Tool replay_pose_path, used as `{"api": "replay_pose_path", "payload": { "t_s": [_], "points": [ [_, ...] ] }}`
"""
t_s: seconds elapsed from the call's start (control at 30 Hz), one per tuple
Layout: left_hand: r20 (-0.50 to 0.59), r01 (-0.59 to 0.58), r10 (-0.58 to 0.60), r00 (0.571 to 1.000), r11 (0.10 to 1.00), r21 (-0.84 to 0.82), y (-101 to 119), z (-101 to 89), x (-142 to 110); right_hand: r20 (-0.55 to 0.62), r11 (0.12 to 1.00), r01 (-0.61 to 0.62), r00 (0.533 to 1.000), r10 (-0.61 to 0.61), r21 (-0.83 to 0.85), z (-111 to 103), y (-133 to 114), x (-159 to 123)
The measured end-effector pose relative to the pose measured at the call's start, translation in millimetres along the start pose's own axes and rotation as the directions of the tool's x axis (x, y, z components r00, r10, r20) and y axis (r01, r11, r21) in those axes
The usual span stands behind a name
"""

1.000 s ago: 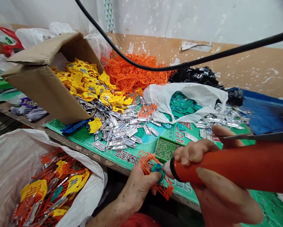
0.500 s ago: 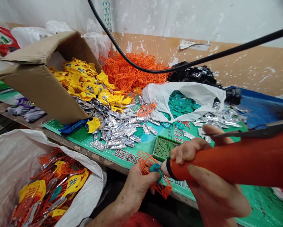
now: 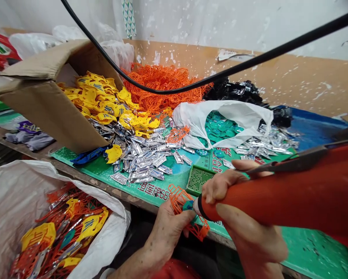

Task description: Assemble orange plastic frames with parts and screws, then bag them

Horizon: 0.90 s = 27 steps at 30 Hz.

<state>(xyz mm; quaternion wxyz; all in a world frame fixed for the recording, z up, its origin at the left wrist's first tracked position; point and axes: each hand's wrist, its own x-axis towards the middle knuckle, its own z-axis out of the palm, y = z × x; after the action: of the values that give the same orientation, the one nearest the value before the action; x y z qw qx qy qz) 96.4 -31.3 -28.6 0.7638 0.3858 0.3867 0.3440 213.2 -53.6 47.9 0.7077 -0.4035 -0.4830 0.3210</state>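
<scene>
Low at the table's front edge, my left hand [image 3: 169, 228] is closed on an orange plastic lattice frame [image 3: 178, 198], with a teal plastic piece [image 3: 187, 205] lying against it under my thumb. My right hand [image 3: 249, 224] wraps around a red electric screwdriver [image 3: 272, 197]. The driver's pale nose meets the teal piece; its bit and any screw are hidden. Just behind stands a small green tray [image 3: 188, 185] of tiny screws. Silver printed plates [image 3: 147, 159] lie heaped further back.
A cardboard box [image 3: 46, 112] spills yellow pieces [image 3: 98, 97]. Behind are orange frames [image 3: 165, 79] and black parts [image 3: 237, 93]. A white bag [image 3: 188, 116] holds teal pieces [image 3: 220, 126]. A black cable [image 3: 174, 91] hangs across. A white sack [image 3: 112, 236] of assembled parts sits lower left.
My right hand and the screwdriver have moved left and slightly down, the nose now closer against the teal piece. The cable has swung left. My left hand has barely moved.
</scene>
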Motion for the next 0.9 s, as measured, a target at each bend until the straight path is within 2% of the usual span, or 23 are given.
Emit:
{"api": "replay_pose_path", "payload": {
  "t_s": [0.1, 0.23, 0.33, 0.4, 0.47, 0.53, 0.67, 0.9],
  "points": [
    [0.007, 0.005, -0.005, 1.000, 1.000, 0.015, -2, -2.0, -1, -0.009, 1.000, -0.002, 1.000, 0.002, -0.001, 1, -1, -1],
    [0.038, 0.028, -0.028, 0.999, 1.000, -0.002, -1, -4.4, -1, -0.025, 0.994, -0.022, 0.999, 0.025, 0.104, 0, -6, 2],
    [0.045, 0.070, -0.071, 0.996, 0.997, 0.019, 4, -5.7, -1, -0.134, 0.988, 0.022, 0.991, -0.001, 0.154, -11, -7, 17],
    [0.045, 0.091, -0.093, 0.995, 0.995, 0.047, 7, -6.4, -1, -0.263, 0.989, 0.106, 0.962, -0.075, 0.106, -24, -1, 36],
    [0.077, 0.097, -0.102, 0.992, 0.993, 0.062, 8, -7.1, -1, -0.376, 0.984, 0.180, 0.912, -0.164, 0.006, -38, 10, 58],
    [0.108, 0.101, -0.108, 0.988, 0.993, 0.065, 9, -7.4, 0, -0.429, 0.974, 0.211, 0.875, -0.225, -0.080, -50, 23, 77],
    [0.097, 0.144, -0.147, 0.984, 0.989, 0.038, 11, -6.8, 0, -0.427, 0.980, 0.163, 0.883, -0.196, -0.113, -60, 48, 91],
    [0.061, 0.203, -0.203, 0.977, 0.979, -0.005, 18, -3.9, 0, -0.405, 0.978, 0.066, 0.903, -0.143, -0.198, -55, 63, 82]
  ]
}}
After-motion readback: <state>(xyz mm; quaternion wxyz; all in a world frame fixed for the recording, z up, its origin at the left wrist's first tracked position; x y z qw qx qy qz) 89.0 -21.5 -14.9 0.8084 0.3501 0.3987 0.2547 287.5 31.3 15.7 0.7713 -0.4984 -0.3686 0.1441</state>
